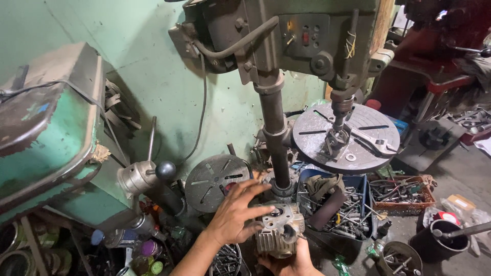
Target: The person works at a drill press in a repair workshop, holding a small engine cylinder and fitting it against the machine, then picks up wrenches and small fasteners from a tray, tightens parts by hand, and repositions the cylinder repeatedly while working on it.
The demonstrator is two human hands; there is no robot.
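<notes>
A grey finned metal engine part (279, 230) with round ports sits low in the middle of the head view, in front of the drill press column (273, 128). My left hand (236, 212) lies on its left side and top, fingers spread over it. Under it, my right hand (291, 261) cups the part from below; only the fingers and part of the palm show at the bottom edge. Above stands the green drill press head (286, 36) with its chuck (338, 130) just over the round slotted table (353, 153).
An adjustable wrench (376, 144) lies on the round table. A blue crate of bolts and tools (358, 204) sits to the right, an orange tray of scrap (404, 197) beyond it. A green machine (46, 133) with a ball-ended lever (164, 169) is on the left; another round slotted plate (215, 181) leans behind.
</notes>
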